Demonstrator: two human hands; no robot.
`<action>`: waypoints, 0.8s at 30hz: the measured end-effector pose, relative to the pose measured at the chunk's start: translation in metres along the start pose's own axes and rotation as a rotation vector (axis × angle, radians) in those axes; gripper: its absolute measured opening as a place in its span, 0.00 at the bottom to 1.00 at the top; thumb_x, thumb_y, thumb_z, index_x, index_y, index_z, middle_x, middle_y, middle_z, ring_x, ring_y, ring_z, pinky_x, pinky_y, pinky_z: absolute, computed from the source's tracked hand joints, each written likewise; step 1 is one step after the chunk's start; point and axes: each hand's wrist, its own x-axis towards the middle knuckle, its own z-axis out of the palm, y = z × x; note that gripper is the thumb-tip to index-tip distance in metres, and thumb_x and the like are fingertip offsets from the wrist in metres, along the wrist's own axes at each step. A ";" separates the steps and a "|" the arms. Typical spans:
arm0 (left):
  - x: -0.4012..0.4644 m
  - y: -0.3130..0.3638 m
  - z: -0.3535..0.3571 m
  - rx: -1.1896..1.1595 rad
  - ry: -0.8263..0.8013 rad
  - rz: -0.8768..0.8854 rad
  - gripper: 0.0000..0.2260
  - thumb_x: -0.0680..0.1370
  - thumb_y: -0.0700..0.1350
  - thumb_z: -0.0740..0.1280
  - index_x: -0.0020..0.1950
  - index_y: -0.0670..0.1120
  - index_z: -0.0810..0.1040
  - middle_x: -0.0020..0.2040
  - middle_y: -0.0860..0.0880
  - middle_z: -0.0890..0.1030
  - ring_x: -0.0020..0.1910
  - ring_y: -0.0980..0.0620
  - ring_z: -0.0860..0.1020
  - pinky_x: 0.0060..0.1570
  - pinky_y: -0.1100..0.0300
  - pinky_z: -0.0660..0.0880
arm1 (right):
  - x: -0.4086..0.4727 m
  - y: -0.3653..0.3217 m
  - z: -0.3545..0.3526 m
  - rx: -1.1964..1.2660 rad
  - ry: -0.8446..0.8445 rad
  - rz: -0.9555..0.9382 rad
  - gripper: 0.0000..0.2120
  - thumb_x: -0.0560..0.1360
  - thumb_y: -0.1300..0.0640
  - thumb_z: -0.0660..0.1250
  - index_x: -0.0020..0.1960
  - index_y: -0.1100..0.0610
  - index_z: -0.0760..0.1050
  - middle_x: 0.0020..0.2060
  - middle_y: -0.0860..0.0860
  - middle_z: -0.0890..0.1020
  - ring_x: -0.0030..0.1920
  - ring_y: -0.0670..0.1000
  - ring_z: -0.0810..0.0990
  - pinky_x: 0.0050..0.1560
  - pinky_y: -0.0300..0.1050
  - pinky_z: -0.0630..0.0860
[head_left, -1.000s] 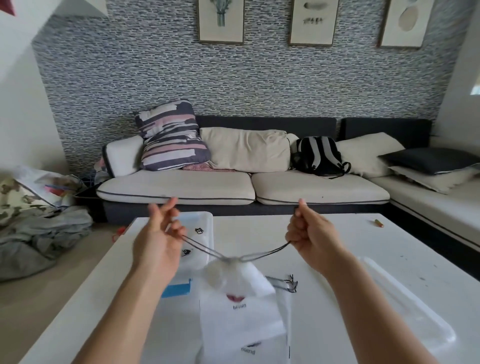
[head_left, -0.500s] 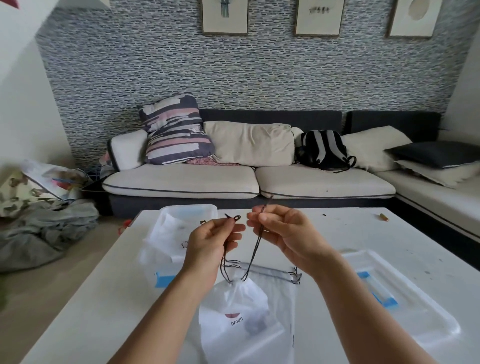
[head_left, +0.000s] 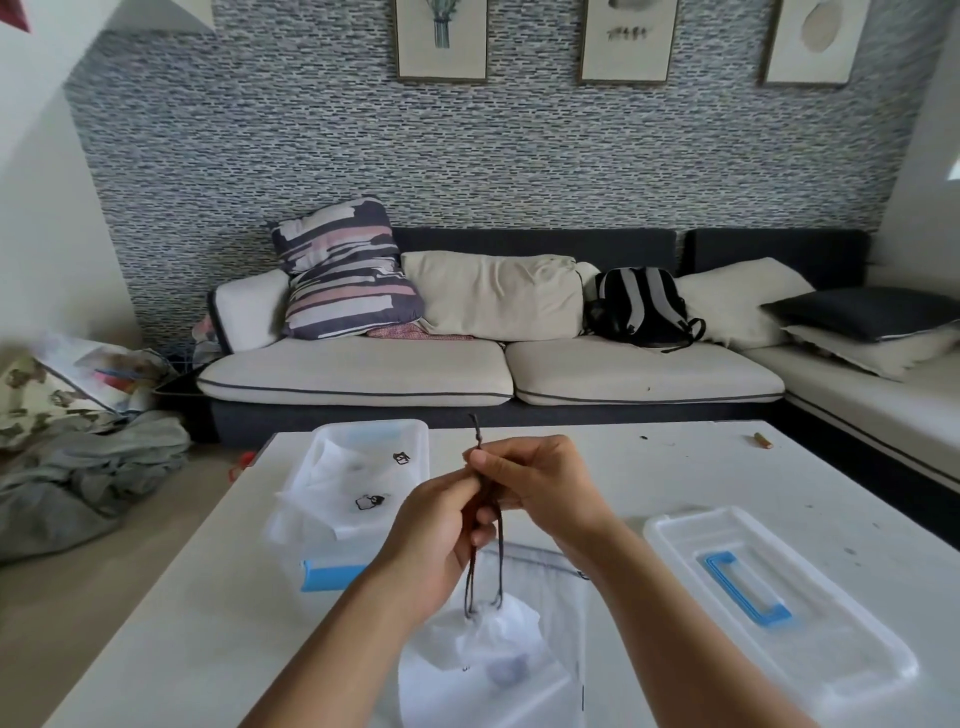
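Observation:
A small white drawstring bag (head_left: 493, 644) hangs just above the white table (head_left: 649, 467), its mouth gathered tight. Two dark cords (head_left: 485, 566) run up from it into my hands. My left hand (head_left: 436, 535) and my right hand (head_left: 535, 483) meet over the table's middle, fingers curled, both pinching the cords close together. One cord end (head_left: 475, 428) sticks up above my right fingers. Something dark shows faintly through the bag's cloth.
A clear plastic box (head_left: 363, 499) with a blue latch, holding more white bags, stands at the left. Its clear lid (head_left: 779, 597) with a blue handle lies at the right. More flat bags lie under my arms. A sofa stands beyond the table.
My hands, spread wide pulling the cords apart a second ago, have come together at the middle. The bag's mouth is drawn tight and the bag hangs lower in view.

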 end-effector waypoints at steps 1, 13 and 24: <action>0.000 0.000 0.000 -0.026 -0.012 -0.020 0.12 0.82 0.38 0.58 0.50 0.39 0.81 0.41 0.41 0.76 0.27 0.55 0.69 0.24 0.64 0.64 | 0.001 0.001 0.000 -0.018 0.024 -0.003 0.08 0.76 0.64 0.71 0.45 0.71 0.82 0.33 0.63 0.80 0.26 0.53 0.77 0.33 0.44 0.78; 0.001 -0.004 -0.007 0.067 0.012 0.031 0.09 0.81 0.37 0.64 0.52 0.39 0.84 0.45 0.42 0.86 0.34 0.55 0.79 0.32 0.66 0.75 | 0.006 0.007 -0.016 -0.276 0.093 0.047 0.14 0.78 0.54 0.70 0.41 0.64 0.84 0.29 0.52 0.81 0.31 0.49 0.77 0.38 0.44 0.80; 0.004 -0.002 -0.014 0.084 0.073 0.076 0.07 0.79 0.35 0.67 0.51 0.41 0.85 0.45 0.43 0.86 0.46 0.50 0.84 0.40 0.66 0.78 | 0.003 0.009 -0.025 -0.269 -0.003 0.046 0.06 0.75 0.61 0.74 0.50 0.63 0.84 0.39 0.55 0.84 0.38 0.48 0.80 0.38 0.39 0.79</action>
